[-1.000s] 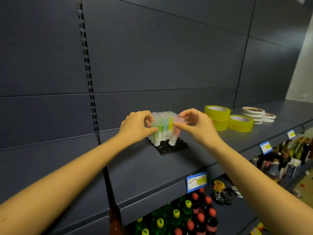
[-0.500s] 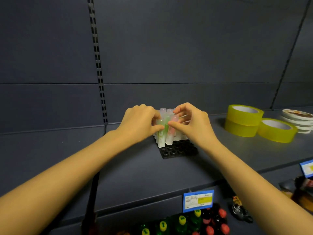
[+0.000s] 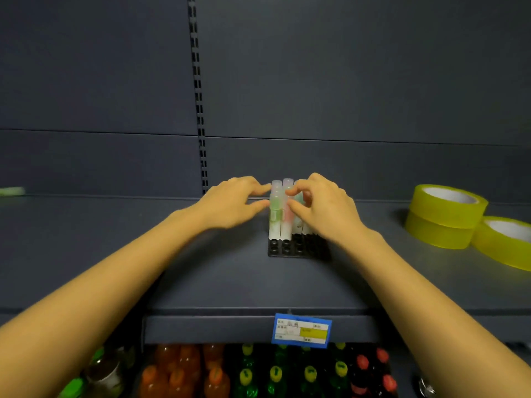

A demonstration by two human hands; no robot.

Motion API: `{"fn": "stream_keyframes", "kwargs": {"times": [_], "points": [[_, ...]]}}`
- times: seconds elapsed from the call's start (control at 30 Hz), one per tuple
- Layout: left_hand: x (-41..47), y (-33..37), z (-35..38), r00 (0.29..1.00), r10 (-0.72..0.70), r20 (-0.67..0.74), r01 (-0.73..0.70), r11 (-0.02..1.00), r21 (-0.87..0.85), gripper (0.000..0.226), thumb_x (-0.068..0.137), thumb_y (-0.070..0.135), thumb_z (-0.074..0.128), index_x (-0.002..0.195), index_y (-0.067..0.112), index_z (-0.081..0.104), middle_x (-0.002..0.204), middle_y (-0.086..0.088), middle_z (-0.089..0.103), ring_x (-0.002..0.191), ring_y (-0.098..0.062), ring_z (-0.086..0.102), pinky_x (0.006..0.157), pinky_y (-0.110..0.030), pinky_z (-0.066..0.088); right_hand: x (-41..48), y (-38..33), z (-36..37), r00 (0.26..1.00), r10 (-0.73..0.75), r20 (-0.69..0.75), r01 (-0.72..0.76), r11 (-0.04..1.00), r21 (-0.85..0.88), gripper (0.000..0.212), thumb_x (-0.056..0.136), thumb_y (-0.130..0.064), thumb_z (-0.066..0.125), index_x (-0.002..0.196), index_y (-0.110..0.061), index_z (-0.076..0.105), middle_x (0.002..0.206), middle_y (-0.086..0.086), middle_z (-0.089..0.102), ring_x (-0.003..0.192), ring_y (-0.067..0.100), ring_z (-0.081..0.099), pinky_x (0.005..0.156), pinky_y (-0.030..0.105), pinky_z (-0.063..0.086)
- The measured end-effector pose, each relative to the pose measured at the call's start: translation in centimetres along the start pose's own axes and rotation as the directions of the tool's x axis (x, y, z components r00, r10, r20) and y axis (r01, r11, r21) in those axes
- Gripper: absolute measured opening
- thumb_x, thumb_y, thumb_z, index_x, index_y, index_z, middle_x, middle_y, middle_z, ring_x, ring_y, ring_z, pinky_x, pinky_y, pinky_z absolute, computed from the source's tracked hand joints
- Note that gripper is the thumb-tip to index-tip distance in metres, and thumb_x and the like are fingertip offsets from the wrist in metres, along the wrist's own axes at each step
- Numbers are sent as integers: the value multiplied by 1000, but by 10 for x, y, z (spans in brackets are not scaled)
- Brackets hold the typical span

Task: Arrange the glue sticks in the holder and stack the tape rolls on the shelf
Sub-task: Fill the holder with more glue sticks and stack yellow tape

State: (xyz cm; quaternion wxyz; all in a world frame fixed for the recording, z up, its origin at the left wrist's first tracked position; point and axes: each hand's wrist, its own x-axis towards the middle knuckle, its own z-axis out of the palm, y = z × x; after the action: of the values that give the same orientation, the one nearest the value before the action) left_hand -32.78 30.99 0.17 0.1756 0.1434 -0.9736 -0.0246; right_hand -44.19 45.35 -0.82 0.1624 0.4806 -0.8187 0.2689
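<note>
both sets of fingers point(image 3: 260, 206) flank the upright glue sticks point(image 3: 276, 209) in the holder point(image 3: 287, 249): left hand point(image 3: 230, 202) pressing with straight fingers, right hand point(image 3: 327, 209) pinching one stick, long axis vertical between them.

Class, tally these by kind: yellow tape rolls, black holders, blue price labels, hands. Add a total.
Yellow tape rolls: 3
Black holder: 1
Blue price label: 1
Hands: 2, left hand and right hand
Glue sticks: partly hidden, uncounted
Total: 7
</note>
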Motion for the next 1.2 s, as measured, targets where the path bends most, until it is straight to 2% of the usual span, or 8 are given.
{"fn": "stream_keyframes", "kwargs": {"times": [0.13, 0.23, 0.3, 0.37, 0.6, 0.73, 0.97, 1.2], "points": [[-29, -15, -12, 981, -189, -47, 188, 982, -32, 44, 97, 33, 46, 140, 21, 44, 134, 0, 51, 108, -19, 56, 96, -39, 46, 9, -8, -18, 995, -49, 89, 63, 983, -171, 26, 95, -33, 49, 115, -27, 63, 113, 0, 52, 108, 25, 52, 72, 33, 36], [-68, -26, -23, 952, -290, -100, 291, 957, -1, 37, 97, 32, 47, 131, 19, 54, 126, 0, 56, 103, -18, 57, 90, -35, 47, 12, -29, -15, 983, -185, -1, 179, 952, -250, 30, 96, -33, 45, 120, -24, 60, 120, 2, 51, 113, 23, 48, 70, 31, 35], [-99, -36, -31, 923, -367, -114, 373, 927, 34, 37, 97, 32, 47, 130, 19, 55, 126, 1, 57, 101, -18, 58, 88, -34, 47, 7, -53, 1, 964, -265, 0, 263, 957, -123, 29, 95, -34, 47, 120, -24, 57, 120, 1, 52, 113, 22, 49, 74, 31, 41], [-131, -48, -40, 880, -460, -118, 469, 881, 65, 37, 97, 32, 48, 131, 19, 54, 127, 1, 58, 102, -18, 58, 86, -33, 46, 4, -82, 22, 933, -349, 89, 351, 936, -2, 28, 93, -36, 50, 118, -25, 58, 117, -2, 56, 112, 21, 52, 81, 33, 45], [-241, -97, -76, 689, -701, -186, 722, 686, 87, 30, 94, 30, 51, 120, 19, 62, 122, 0, 63, 104, -22, 60, 87, -35, 47, 0, -183, 70, 814, -511, 277, 461, 858, 228, 27, 93, -35, 52, 119, -29, 57, 107, -11, 63, 104, 17, 58, 76, 28, 39], [-289, -130, -95, 624, -743, -240, 779, 616, 117, 26, 93, 31, 52, 112, 21, 66, 116, -2, 66, 106, -25, 61, 87, -38, 49, 0, -246, 90, 778, -553, 298, 476, 828, 295, 25, 92, -35, 52, 116, -31, 59, 106, -11, 64, 105, 17, 57, 78, 29, 38], [-374, -210, -137, 585, -763, -275, 810, 568, 147, 25, 92, 34, 52, 108, 22, 68, 111, -1, 69, 102, -23, 63, 82, -36, 50, 5, -375, 131, 737, -573, 359, 482, 817, 316, 24, 93, -36, 52, 114, -30, 61, 112, -7, 63, 108, 20, 57, 81, 31, 41], [-451, -301, -172, 552, -788, -271, 830, 550, 93, 24, 92, 36, 52, 102, 21, 69, 108, 1, 70, 97, -21, 64, 81, -37, 53, 12, -502, 173, 769, -532, 354, 428, 840, 333, 21, 91, -34, 52, 106, -29, 66, 120, -1, 61, 112, 24, 54, 89, 37, 46]]}}
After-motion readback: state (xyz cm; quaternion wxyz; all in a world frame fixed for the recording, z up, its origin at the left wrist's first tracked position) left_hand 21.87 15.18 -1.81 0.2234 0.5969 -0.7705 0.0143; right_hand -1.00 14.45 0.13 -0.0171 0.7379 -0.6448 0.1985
